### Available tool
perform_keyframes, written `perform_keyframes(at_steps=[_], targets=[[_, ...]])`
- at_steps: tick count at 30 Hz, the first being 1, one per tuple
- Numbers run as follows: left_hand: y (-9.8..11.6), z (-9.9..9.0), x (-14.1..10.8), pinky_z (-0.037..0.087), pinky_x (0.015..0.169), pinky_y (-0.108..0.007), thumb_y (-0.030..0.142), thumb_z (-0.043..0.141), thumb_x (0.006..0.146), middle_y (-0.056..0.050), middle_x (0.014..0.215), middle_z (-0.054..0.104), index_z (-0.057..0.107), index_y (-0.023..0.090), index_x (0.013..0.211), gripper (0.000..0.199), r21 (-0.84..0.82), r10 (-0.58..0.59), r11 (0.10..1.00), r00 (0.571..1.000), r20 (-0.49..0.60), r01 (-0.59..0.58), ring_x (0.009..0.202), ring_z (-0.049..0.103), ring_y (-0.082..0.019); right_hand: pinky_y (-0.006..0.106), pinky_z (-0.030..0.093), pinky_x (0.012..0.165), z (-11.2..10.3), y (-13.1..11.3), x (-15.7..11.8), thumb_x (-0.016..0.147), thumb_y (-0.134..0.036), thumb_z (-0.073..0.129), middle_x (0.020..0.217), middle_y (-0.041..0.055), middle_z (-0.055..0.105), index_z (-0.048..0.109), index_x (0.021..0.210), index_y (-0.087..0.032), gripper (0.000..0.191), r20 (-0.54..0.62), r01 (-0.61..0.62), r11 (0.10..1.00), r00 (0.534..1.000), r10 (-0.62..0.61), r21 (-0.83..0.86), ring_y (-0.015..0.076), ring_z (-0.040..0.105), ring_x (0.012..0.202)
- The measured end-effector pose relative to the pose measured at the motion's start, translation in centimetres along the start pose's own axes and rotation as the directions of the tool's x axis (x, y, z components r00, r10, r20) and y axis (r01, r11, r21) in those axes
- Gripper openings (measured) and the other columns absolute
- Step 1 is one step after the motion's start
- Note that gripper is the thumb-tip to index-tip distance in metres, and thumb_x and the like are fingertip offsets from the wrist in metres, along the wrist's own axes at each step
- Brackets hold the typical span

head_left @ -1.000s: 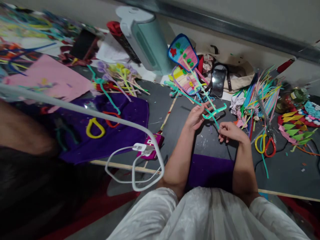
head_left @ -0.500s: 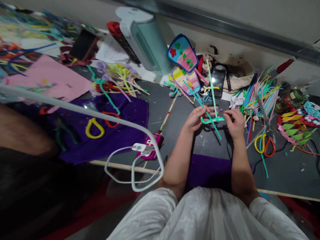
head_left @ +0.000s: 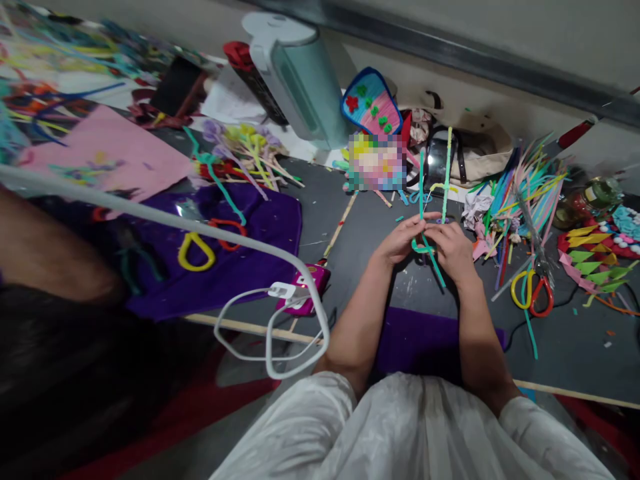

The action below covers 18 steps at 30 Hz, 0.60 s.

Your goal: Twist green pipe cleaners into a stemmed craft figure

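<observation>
My left hand (head_left: 404, 239) and my right hand (head_left: 454, 249) are close together above the table, their fingertips meeting around green pipe cleaners. One teal pipe cleaner (head_left: 421, 183) stands up past my left fingers, and a teal end (head_left: 437, 268) slants down below the hands. A pale yellow-green pipe cleaner (head_left: 448, 170), with a short yellow piece (head_left: 444, 187) across it, rises beyond my right hand. Both hands are closed in a pinch. The crossing point of the pipe cleaners is partly hidden by my fingers.
To the right lie scissors (head_left: 532, 291) with yellow and red handles, and a bunch of loose pipe cleaners (head_left: 535, 180). A teal jug (head_left: 305, 87) stands at the back. A white cable (head_left: 270, 333) loops at left, near another person's arm (head_left: 50, 253).
My right hand has moved left, up against my left hand. The teal pipe cleaner has turned more upright, and the yellow-green one has shifted right.
</observation>
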<state>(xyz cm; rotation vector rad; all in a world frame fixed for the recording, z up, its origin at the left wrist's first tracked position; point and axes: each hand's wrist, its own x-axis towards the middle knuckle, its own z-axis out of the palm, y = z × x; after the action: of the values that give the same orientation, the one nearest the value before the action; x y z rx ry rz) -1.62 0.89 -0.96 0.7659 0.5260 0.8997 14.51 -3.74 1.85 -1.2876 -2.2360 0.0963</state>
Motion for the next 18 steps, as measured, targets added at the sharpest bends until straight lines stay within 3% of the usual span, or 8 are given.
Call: perform_keyframes(at_steps=[10,13,15,16,18], targets=[[-0.3,0.2,0.2,0.049,0.055,-0.021,0.050,0.074,0.081,-0.006,0.083,0.072,0.063,0.014,0.133,0.064,-0.030,-0.001,1.000,1.000,0.010,0.001,0.061,0.064,-0.013,0.033,0.047,0.078,0.7,-0.3,0.2,0.096,-0.021,0.053,0.105,0.0070,0.071,0.072,0.113,-0.026,0.026,-0.102,0.048,0.998,0.993,-0.051,-0.034,0.0222,0.056,0.097],[-0.2,0.2,0.1,0.050,0.056,-0.021,0.049,0.073,0.083,-0.005,0.083,0.072,0.062,0.016,0.133,0.061,-0.028,0.010,1.000,1.000,0.007,-0.010,0.064,0.066,-0.013,0.035,0.049,0.081,0.9,-0.2,0.1,0.096,-0.020,0.052,0.102,0.0070,0.073,0.074,0.107,-0.025,0.024,-0.228,0.049,0.998,0.973,-0.041,0.030,0.0213,0.059,0.095],[0.0,0.2,0.0,0.053,0.060,-0.023,0.047,0.075,0.082,-0.008,0.098,0.074,0.059,0.018,0.135,0.063,-0.021,0.020,1.000,0.999,0.027,-0.020,0.077,0.071,-0.017,0.035,0.050,0.085,0.7,-0.1,0.1,0.095,-0.023,0.055,0.096,0.0060,0.073,0.074,0.100,-0.024,0.020,-0.396,-0.004,0.990,0.916,0.061,0.142,0.0198,0.063,0.092],[0.1,0.1,-0.1,0.055,0.063,-0.024,0.044,0.077,0.081,-0.011,0.109,0.073,0.056,0.020,0.137,0.065,-0.011,0.024,1.000,0.999,0.044,-0.024,0.085,0.072,-0.020,0.035,0.051,0.085,0.6,0.0,0.1,0.095,-0.026,0.056,0.093,0.0052,0.073,0.073,0.096,-0.023,0.017,-0.485,-0.049,0.972,0.860,0.159,0.230,0.0189,0.064,0.090],[0.4,-0.1,-0.2,0.057,0.070,-0.028,0.036,0.080,0.079,-0.015,0.130,0.066,0.050,0.023,0.142,0.072,0.019,0.033,0.999,0.997,0.073,-0.034,0.104,0.071,-0.026,0.032,0.054,0.078,0.1,0.7,0.1,0.092,-0.035,0.060,0.086,0.0032,0.072,0.070,0.090,-0.022,0.016,-0.593,-0.144,0.868,0.676,0.437,0.475,0.0168,0.066,0.083]])
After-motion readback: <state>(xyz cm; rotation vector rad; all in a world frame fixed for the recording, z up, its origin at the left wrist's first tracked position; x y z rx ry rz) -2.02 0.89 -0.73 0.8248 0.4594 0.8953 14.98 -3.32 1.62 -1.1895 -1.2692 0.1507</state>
